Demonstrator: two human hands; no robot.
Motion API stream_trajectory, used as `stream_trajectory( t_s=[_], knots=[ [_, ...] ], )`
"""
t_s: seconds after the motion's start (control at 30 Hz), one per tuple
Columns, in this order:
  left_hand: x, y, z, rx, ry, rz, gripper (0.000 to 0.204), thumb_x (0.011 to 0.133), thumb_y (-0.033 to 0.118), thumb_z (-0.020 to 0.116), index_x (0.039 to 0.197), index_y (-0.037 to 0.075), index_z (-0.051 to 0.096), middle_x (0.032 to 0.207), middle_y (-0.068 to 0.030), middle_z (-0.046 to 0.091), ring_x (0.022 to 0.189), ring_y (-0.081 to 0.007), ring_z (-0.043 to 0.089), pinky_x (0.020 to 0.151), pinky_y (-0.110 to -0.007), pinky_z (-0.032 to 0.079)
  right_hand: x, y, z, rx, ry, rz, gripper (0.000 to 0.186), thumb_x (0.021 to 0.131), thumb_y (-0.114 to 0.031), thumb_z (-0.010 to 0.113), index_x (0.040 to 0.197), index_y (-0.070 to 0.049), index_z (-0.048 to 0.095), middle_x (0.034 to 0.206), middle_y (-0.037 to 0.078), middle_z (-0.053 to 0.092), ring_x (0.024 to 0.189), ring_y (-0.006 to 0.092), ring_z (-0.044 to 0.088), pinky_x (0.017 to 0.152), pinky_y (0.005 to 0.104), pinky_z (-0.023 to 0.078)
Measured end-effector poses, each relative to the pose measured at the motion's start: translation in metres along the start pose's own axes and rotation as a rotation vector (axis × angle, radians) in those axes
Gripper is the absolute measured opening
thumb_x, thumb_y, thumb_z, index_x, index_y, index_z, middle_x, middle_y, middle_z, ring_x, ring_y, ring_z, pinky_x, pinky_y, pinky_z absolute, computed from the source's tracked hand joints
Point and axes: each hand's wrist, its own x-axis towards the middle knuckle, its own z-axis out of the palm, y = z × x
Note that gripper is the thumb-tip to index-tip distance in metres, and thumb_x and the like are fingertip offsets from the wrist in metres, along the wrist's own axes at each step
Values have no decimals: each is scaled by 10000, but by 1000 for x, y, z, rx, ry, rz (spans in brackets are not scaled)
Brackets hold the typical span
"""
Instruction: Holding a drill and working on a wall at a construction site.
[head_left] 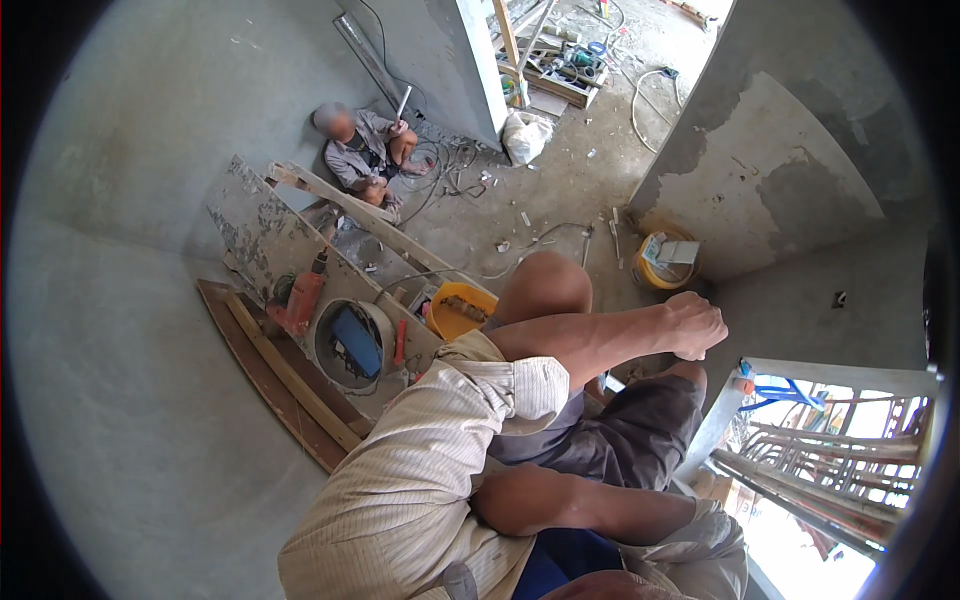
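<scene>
My left arm, in a striped cream sleeve (400, 490) rolled at the elbow, reaches across to the right above my bent knee (545, 285). My left hand (693, 325) is closed in a fist, with the back of the hand showing; what it holds, if anything, is hidden. My right forearm (590, 503) crosses my body, and its hand cannot be seen beside the left sleeve. Left of my knees lies a plank bench, bearing a red power drill (300, 300), a round bucket (322, 345) with a blue object (358, 340) inside, and a yellow tub (462, 312).
A co-worker (360, 150) sits by the far wall, holding a white stick (404, 102). Cables (455, 170) and scraps litter the floor. A yellow bucket (645, 270) stands by the right wall. Beyond a doorway are a tool crate (570, 85) and white sack (527, 137). A window opening lies right.
</scene>
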Motion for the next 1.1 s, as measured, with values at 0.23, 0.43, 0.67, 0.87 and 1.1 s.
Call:
stream_trajectory(
  t_s=[0.23,0.43,0.67,0.87,1.1],
  knots=[
    [-2,-6,7,-6,37,3,323,776,287,753,948,23,685,910,-186,700,880,-332,705,746,-432,560,6,8,3,43,-2,-50,220,835,-110,544,966,22,661,918,211,693,860,380,688,721,456,560],
    [-3,-3,4,-2,35,8,326,779,290,750,949,19,683,905,-187,700,874,-334,705,741,-429,559,4,9,4,73,3,-39,218,833,-110,544,963,22,661,918,217,692,861,386,685,720,456,557],
    [-3,-4,7,1,14,0,319,781,281,746,945,15,682,895,-186,701,865,-336,706,738,-432,561,1,9,8,0,7,-34,228,861,-155,539,948,26,647,938,227,663,828,393,676,706,459,554],
    [0,-2,8,7,44,16,317,776,281,749,937,16,684,885,-186,705,857,-333,709,730,-431,564,-1,17,15,-32,58,-111,248,892,-163,518,978,43,624,979,244,634,832,374,679,674,437,559],
    [-1,-3,9,29,36,7,323,770,295,751,932,24,683,887,-182,704,859,-330,709,724,-429,566,4,21,23,-35,65,-179,246,898,-150,508,984,55,613,962,244,635,832,370,679,669,429,560]
  ],
)
